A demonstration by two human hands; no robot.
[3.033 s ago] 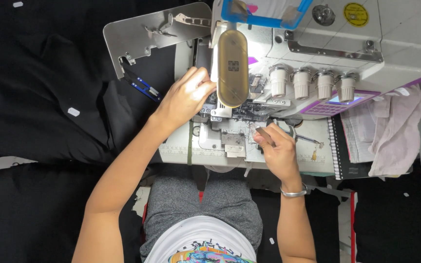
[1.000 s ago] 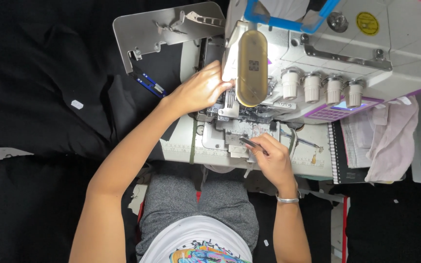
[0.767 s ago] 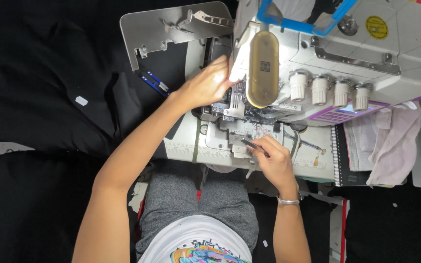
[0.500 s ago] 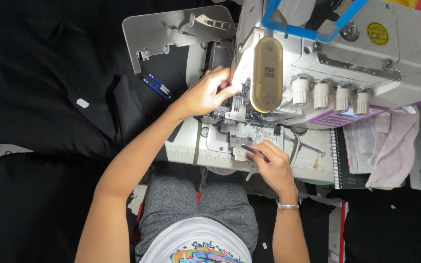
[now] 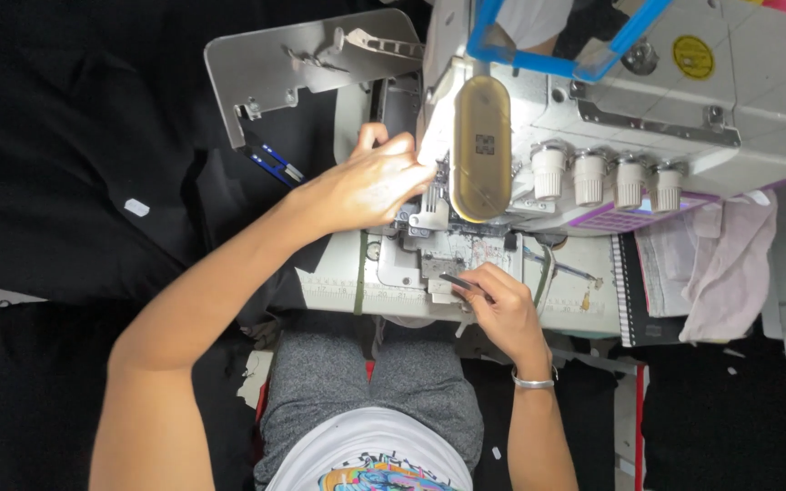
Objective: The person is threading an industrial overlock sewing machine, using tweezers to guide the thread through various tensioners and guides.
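The pale grey industrial overlock sewing machine with four white tension knobs stands on the worktop straight ahead of the seated person, and both hands are at its needle area below the oval yellow-tinted plate. The left hand reaches in from the left, its fingers curled together and pressed against the metal parts beside the presser foot; whether it pinches a thread there cannot be told. The right hand is clamped on slim metal tweezers, whose tips point left toward the small metal plate just under the foot. This looks like threading or clearing at the needle and looper. The next move would seem to call for a steady, fine advance of the tweezer tips into the narrow gap, with the left hand keeping the parts still. The hinged grey metal cover is swung open to the upper left, blue-handled snips lie on the black cloth near it, and a pale pink rag lies to the right.
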